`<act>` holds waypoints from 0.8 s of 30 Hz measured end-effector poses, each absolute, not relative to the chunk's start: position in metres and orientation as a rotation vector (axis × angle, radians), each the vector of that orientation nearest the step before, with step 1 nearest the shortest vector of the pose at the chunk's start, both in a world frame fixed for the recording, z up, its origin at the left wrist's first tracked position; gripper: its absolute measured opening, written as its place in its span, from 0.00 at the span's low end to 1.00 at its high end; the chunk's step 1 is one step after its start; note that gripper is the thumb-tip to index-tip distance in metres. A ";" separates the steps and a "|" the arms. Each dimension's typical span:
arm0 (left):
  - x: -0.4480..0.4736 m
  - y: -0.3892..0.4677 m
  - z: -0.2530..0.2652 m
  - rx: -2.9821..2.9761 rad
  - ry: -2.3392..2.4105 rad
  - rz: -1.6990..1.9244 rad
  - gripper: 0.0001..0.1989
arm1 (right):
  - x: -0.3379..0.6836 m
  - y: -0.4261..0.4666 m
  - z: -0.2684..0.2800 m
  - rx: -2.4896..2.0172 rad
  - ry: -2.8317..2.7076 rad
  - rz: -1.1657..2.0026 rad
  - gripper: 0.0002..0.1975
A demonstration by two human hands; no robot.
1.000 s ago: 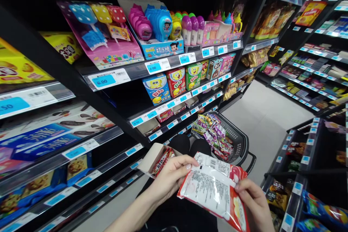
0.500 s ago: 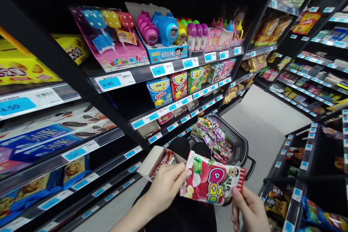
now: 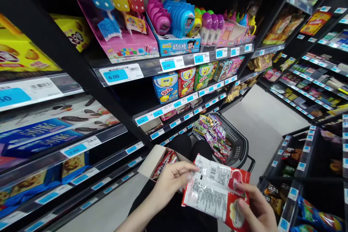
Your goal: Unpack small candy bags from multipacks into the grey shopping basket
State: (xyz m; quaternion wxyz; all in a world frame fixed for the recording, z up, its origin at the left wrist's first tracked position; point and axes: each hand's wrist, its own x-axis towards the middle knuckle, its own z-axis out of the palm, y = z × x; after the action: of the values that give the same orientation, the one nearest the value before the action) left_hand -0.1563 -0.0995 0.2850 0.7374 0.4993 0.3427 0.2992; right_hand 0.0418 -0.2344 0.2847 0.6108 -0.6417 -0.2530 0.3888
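A packet of gummy candy (image 3: 210, 188) is held over my lap with its printed white and red back facing up. My left hand (image 3: 172, 181) has thumb and fingers closed at the packet's left edge. On the right end, my right hand (image 3: 255, 206) pinches it between thumb and fingers. Behind my left hand is an open cardboard box (image 3: 152, 161) with red-and-white packets (image 3: 166, 161) inside, partly covered by that hand. Past my knees, a dark shopping basket (image 3: 239, 145) holds a heap of colourful candy packets (image 3: 210, 132).
Store shelves (image 3: 123, 67) rise at the left with toy candies, a lollipop display box (image 3: 130, 49) and small cartoon snack boxes (image 3: 165, 87). Low black shelving (image 3: 301, 156) with snack bags stands at the right. Grey floor (image 3: 261, 116) shows beyond the basket.
The candy packet has been turned over, from its colourful front to its printed back. My right hand has moved up over its right end. The camera view has shifted slightly.
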 end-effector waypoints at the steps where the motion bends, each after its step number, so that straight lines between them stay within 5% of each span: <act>1: -0.155 -0.100 0.284 1.036 0.781 0.658 0.18 | 0.038 -0.230 0.284 -1.516 -0.576 0.874 0.21; 3: -0.154 -0.099 0.283 0.953 0.829 0.659 0.24 | 0.031 -0.223 0.281 -1.517 -0.547 0.866 0.33; 5: -0.155 -0.096 0.282 0.951 0.854 0.641 0.20 | 0.027 -0.217 0.277 -1.525 -0.519 0.844 0.38; 7: -0.159 -0.093 0.280 1.030 0.868 0.621 0.11 | 0.026 -0.214 0.272 -1.591 -0.550 0.784 0.28; 10: -0.166 -0.088 0.276 1.220 0.895 0.685 0.14 | 0.027 -0.211 0.265 -1.698 -0.710 0.634 0.13; 17: -0.185 -0.080 0.266 1.893 0.841 1.028 0.09 | 0.030 -0.202 0.275 -1.670 -1.202 0.118 0.04; 24: -0.190 -0.080 0.268 1.570 0.825 0.914 0.11 | 0.030 -0.203 0.293 -1.515 -1.327 0.193 0.12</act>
State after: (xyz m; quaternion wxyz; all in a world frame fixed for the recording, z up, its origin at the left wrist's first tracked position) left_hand -0.1901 -0.0802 0.2684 0.5425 0.6610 0.3474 0.3850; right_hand 0.0298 -0.2035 0.2927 0.5305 -0.6349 -0.5559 0.0807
